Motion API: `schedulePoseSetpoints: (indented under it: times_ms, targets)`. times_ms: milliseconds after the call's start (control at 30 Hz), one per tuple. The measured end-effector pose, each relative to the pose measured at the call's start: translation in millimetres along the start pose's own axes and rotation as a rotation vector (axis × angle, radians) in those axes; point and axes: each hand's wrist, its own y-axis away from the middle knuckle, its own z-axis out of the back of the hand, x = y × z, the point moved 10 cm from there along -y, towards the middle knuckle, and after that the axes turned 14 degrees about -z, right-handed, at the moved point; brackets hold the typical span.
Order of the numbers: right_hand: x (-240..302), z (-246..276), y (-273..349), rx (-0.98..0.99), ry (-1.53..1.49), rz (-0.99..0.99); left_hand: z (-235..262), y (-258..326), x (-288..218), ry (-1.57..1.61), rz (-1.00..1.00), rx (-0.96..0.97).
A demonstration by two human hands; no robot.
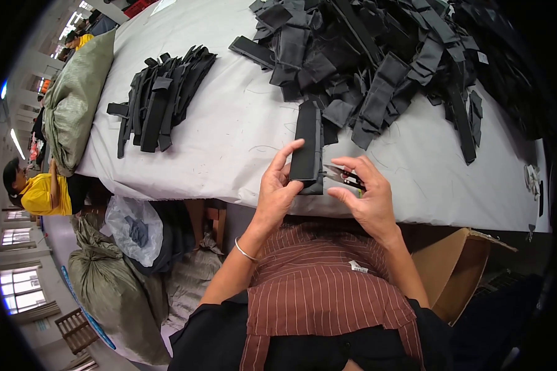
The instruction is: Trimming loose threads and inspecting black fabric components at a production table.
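Over the near edge of the white table (229, 148), the left hand (278, 188) clamps a flat black strip (305, 143) between thumb and fingers. Just right of it, the right hand (366, 193) curls around small snips (348, 177), thumb and forefinger apart. I'd call this edge-trimming; the next cut calls for a steady strip. It looks matte, layered along its right side. Farther off lie a loose dark heap (384, 86) and, left, a bundle (158, 105).
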Motion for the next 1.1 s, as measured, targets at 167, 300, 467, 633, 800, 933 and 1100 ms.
schedulePoseSetpoints:
  times_ms: [167, 300, 467, 633, 800, 933, 1100]
  targets:
    - [-9, -17, 8, 0.064, 0.066, 0.021, -4, 0, 1, -0.056, -0.030, 0.055]
    - [6, -17, 16, 0.062, 0.059, 0.146, 0, 0, 8, -0.008, 0.032, 0.060]
    - [7, -15, 18, 0.119, -0.103, 0.202, -6, -3, 0, 0.209, 0.049, 0.153]
    - [11, -14, 22, 0.157, -0.108, 0.245, 4, 2, 17, 0.050, 0.075, 0.068]
    - [25, -14, 19, 0.142, -0.074, 0.270, -3, 3, 0, -0.179, -0.141, 0.114]
    - [21, -3, 1, -0.072, -0.039, 0.227, -7, 5, -12, -0.275, -0.178, 0.107]
    - [-17, -19, -12, 0.085, -0.207, -0.160, -1, 5, -5, -0.063, -0.062, 0.012]
